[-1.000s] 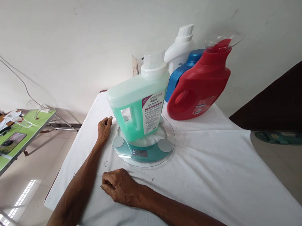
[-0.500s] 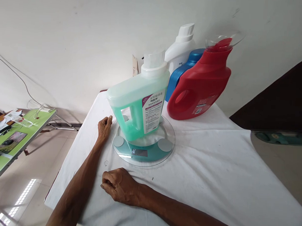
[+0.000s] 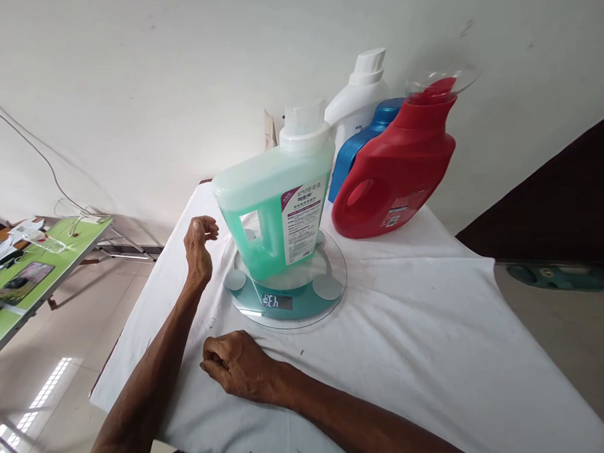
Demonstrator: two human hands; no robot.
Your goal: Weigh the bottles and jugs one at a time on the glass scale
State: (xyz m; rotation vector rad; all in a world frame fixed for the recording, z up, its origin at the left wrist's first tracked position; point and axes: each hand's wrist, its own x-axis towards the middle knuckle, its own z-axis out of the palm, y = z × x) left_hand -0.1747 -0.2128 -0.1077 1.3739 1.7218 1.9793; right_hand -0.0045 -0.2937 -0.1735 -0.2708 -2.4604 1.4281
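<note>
A translucent jug of green liquid (image 3: 264, 185) with a white cap and a printed label stands on a round glass scale (image 3: 303, 312). Lit digits show on the scale's display (image 3: 277, 301). Just left of the jug and scale, my left hand (image 3: 199, 249) is raised with its thumb up and fingers loosely bent and parted, holding nothing. My right hand (image 3: 238, 365) rests on the white cloth in front of the scale, curled into a loose fist with nothing visible in it. Neither hand touches the jug.
Behind the jug stand a red jug (image 3: 397, 167) with a clear funnel-like piece (image 3: 466, 80) on top, a blue bottle (image 3: 355, 149) and a white bottle (image 3: 360, 99). The white cloth (image 3: 401, 364) covers the table by the wall. A green table (image 3: 71, 243) stands left.
My left hand has lifted and opened from a closed pose, shifting slightly left. The scale's digits have become larger and brighter. My right hand stays about where it was.
</note>
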